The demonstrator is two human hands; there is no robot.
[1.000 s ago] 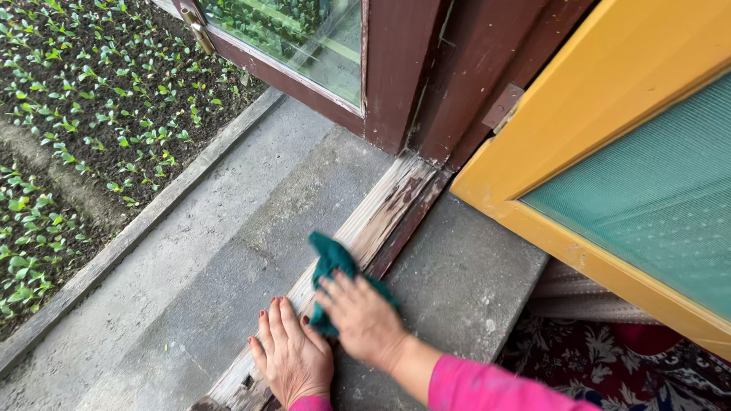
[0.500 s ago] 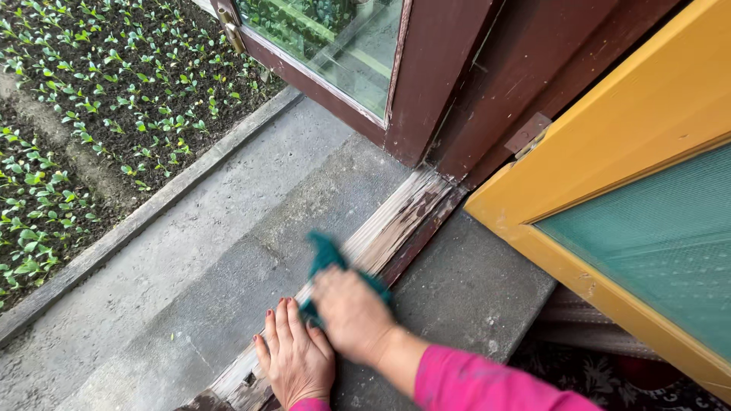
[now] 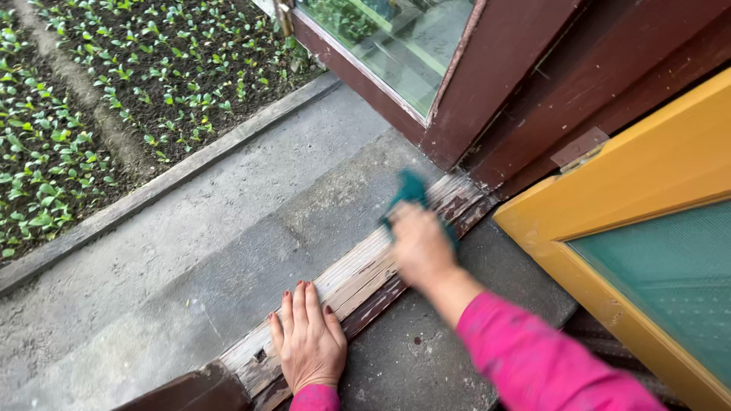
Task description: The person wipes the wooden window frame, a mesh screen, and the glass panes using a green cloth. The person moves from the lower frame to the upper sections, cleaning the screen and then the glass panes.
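Right hand (image 3: 419, 243), blurred, gripped the green cloth (image 3: 411, 190) on the worn wooden sill (image 3: 358, 278); left hand (image 3: 308, 339), flat open at 7 o'clock, braced; best to press evenly along the grain.

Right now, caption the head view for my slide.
Right hand presses teal cloth on worn wooden threshold; left hand lies flat.

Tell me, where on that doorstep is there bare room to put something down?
The concrete step lies bare between the garden curb and the worn wooden threshold. A smaller bare patch of concrete lies inside it. The threshold is crowded: left hand flat on it, right hand pressing a teal cloth near the brown door frame.
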